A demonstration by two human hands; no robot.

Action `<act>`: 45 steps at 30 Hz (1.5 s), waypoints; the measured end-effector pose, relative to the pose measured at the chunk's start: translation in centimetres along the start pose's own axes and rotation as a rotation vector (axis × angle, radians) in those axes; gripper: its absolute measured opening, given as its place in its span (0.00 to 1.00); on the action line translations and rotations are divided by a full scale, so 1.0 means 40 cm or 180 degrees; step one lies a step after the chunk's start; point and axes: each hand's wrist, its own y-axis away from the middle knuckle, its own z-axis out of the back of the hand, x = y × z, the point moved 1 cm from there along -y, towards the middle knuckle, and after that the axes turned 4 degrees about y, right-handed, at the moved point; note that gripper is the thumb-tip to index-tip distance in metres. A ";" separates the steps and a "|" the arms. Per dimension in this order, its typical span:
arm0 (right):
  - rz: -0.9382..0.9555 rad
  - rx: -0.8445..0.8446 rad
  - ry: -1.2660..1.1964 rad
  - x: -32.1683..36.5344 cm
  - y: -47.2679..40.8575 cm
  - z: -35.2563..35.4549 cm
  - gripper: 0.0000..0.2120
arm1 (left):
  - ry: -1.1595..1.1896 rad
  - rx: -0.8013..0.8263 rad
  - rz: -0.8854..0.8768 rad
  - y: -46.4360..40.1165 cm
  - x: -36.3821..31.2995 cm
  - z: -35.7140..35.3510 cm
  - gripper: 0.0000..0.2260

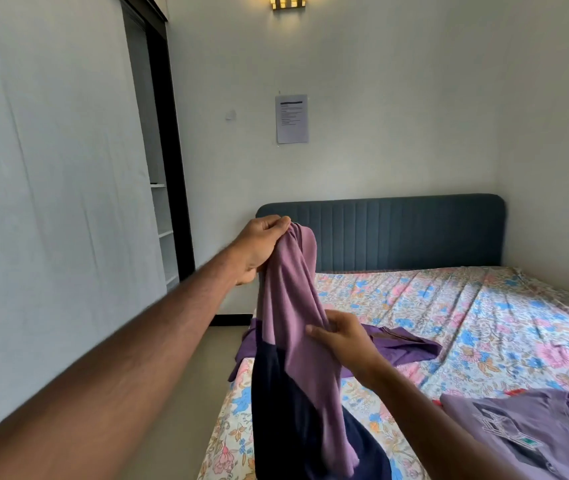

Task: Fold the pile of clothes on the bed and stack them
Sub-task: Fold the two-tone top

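A mauve and navy garment (293, 341) hangs in the air over the bed's left edge. My left hand (258, 247) grips its bunched top, raised in front of the headboard. My right hand (338, 336) pinches the mauve cloth lower down, about halfway along. The navy part (276, 427) dangles below toward the mattress. A dark purple garment (404, 344) lies spread on the floral bedsheet (466, 306) behind my right hand. A greyish-purple printed shirt (525, 431) lies flat at the lower right.
The bed fills the right half, with a dark blue padded headboard (397, 230) against the back wall. A strip of floor (186, 393) runs between the bed and the left wall. An open wardrobe with shelves (163, 220) stands in the left corner.
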 end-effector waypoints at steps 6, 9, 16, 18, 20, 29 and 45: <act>0.0073 -0.0146 -0.1019 0.140 -0.131 0.138 0.07 | -0.0689 -0.0058 0.0142 0.005 0.002 0.228 0.09; 0.0091 0.0389 -0.0758 0.236 -0.173 0.215 0.07 | -0.1410 0.0082 0.0591 0.025 0.021 0.321 0.10; -0.0389 0.1068 0.2165 0.352 -0.215 0.252 0.06 | -0.1649 -0.0446 0.0291 0.026 0.039 0.354 0.06; -0.0509 0.1214 0.1514 0.393 -0.217 0.271 0.11 | -0.1065 -0.0433 0.0329 0.035 0.017 0.347 0.08; -0.0222 0.0888 0.1407 0.429 -0.234 0.297 0.14 | -0.0558 -0.0143 0.0343 0.053 -0.012 0.338 0.12; 0.0511 0.0363 0.1397 0.532 -0.261 0.335 0.10 | -0.0147 0.1049 0.1090 0.090 -0.033 0.324 0.35; 0.0187 0.0121 0.2708 0.440 -0.256 0.316 0.08 | -0.0673 -0.0323 0.0001 0.033 -0.034 0.311 0.10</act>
